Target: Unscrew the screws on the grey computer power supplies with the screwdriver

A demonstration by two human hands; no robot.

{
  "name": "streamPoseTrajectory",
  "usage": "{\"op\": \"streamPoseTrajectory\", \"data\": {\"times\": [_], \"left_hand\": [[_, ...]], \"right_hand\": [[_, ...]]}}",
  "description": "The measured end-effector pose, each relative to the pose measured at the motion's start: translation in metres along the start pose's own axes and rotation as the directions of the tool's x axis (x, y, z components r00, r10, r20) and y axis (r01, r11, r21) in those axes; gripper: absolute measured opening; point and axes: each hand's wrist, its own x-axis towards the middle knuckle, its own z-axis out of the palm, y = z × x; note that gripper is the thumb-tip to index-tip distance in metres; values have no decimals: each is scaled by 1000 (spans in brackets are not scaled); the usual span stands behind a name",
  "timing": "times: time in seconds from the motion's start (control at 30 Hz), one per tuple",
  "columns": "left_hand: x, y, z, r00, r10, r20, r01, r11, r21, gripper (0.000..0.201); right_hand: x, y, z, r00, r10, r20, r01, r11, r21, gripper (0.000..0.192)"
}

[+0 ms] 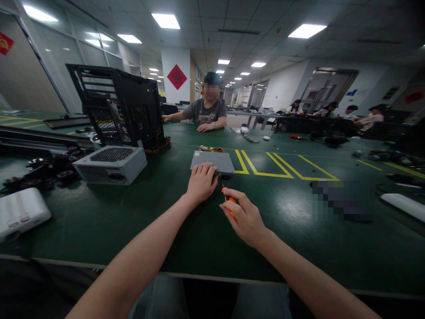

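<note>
A small grey metal power supply [221, 160] lies on the green table ahead of me, with a bundle of coloured wires [211, 149] at its far side. My left hand [202, 181] steadies it, fingers over the top near the front edge and the palm low against the front. Between the thumb and fingers of my right hand [244, 212] is an orange screwdriver [229, 206]. Its thin tip points up and away, close to the front right of the power supply but seemingly apart from it.
A larger power supply [128, 161] and an open black computer case [133, 106] stand to the left. A white device [23, 210] sits near left. Across the table [186, 248] sits a person [208, 110], one arm toward the case. A blurred-out dark object [341, 201] lies right.
</note>
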Motion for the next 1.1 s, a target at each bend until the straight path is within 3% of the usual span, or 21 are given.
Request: {"op": "streamPoseTrajectory", "data": {"times": [0.5, 0.87, 1.1], "left_hand": [[0, 0, 1, 1000, 4, -4, -4, 1000, -1, 27], [0, 0, 2, 1000, -6, -8, 6, 1000, -9, 27], [0, 0, 0, 1000, 0, -2, 0, 1000, -4, 27]], "right_hand": [[5, -2, -4, 1000, 8, -16, -8, 1000, 1, 17], [1, -1, -1, 1000, -8, 26, 7, 999, 40, 26], [4, -2, -3, 999, -15, 47, 14, 1000, 19, 13]]}}
